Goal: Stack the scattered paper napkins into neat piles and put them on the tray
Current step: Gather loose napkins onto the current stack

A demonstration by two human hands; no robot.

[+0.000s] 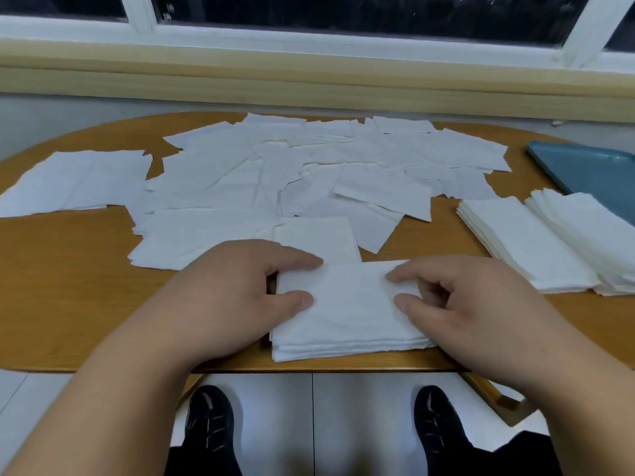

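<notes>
Left hand (pixel 223 297) and right hand (pixel 481 304) press one white paper napkin pile (pixel 350 314) at the brown wooden worktop's (pixel 68 286) 6 o'clock, each grip loose, clasping nothing. Two squared napkin piles (pixel 525 242) lie at 3 o'clock beside one blue rectangular tray (pixel 591 166); uncounted loose napkins (pixel 275 173) spread at 12.

txt: none legible | window glass (pixel 360 10) | small marks (pixel 169 9), too blurry to read
</notes>
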